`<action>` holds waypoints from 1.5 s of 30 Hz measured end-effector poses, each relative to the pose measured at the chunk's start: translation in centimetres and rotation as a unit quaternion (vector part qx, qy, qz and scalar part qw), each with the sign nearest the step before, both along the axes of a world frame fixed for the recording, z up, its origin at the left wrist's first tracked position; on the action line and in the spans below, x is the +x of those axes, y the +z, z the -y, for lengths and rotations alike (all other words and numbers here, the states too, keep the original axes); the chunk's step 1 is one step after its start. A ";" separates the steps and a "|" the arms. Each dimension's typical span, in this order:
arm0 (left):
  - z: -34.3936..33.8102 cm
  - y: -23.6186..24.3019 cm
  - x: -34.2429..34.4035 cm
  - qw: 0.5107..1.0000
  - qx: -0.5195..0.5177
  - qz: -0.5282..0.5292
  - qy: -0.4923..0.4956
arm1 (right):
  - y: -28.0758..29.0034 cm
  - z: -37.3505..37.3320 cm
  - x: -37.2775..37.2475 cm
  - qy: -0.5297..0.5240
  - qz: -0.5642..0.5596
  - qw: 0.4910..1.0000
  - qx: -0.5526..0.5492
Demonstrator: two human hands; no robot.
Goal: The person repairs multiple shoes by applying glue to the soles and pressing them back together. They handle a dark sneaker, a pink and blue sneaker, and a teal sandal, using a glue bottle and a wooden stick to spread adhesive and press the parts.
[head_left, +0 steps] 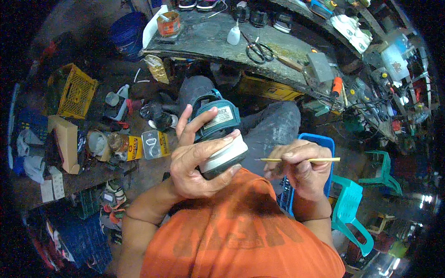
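Observation:
My left hand (pixel 197 171) is wrapped round a sandal (pixel 225 156) with a teal strap, a white midsole and a dark outsole. The sandal is tilted, its pale sole edge turned toward my right hand. Between the thumb and fingers of my right hand (pixel 303 167) is a thin paintbrush (pixel 327 159) with a yellow handle. Its fine tip points left at the sole and stays a short gap away from it.
Ahead stands a dark workbench (pixel 204 41) bearing scissors (pixel 260 52), a white squeeze bottle (pixel 233 35) and an orange tin (pixel 168 24). A blue crate (pixel 329 139) is beside my right hand, near a teal plastic stool (pixel 347 199). A yellow crate (pixel 76 92) lies left.

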State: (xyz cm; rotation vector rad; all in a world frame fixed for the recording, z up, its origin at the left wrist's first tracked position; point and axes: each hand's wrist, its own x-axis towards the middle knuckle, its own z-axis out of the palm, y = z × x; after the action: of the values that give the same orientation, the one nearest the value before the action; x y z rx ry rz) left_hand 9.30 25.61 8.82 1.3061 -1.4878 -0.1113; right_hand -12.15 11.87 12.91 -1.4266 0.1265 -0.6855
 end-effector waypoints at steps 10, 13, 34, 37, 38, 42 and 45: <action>0.9 0.6 -0.4 0.997 -0.022 0.072 -0.023 | 1.0 -2.6 0.7 -0.081 0.028 0.975 -0.203; 1.1 0.6 -0.3 0.995 -0.032 0.095 -0.028 | 1.0 -2.7 0.5 -0.069 -0.013 0.959 -0.276; 1.4 0.7 -0.4 0.993 -0.014 0.112 -0.040 | 1.5 -2.7 -0.2 -0.054 -0.080 0.953 -0.286; 1.4 0.8 -0.5 0.994 -0.022 0.101 -0.043 | 1.1 -2.8 -0.2 -0.062 -0.053 0.959 -0.272; 1.4 0.8 -0.5 0.994 -0.026 0.097 -0.044 | 1.0 -2.8 -0.2 -0.066 -0.045 0.961 -0.266; 1.4 0.9 -0.5 0.995 -0.023 0.079 -0.049 | 0.7 -2.8 -0.2 -0.064 -0.032 0.962 -0.264; 1.4 1.0 -0.5 0.996 -0.023 0.072 -0.050 | 0.8 -2.7 -0.1 -0.054 -0.030 0.960 -0.275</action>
State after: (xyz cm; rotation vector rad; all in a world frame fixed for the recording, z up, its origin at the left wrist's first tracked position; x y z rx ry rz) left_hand 8.81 24.17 9.80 1.2227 -1.6691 -0.0479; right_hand -12.25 14.54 13.73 -1.9864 0.0636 -0.8047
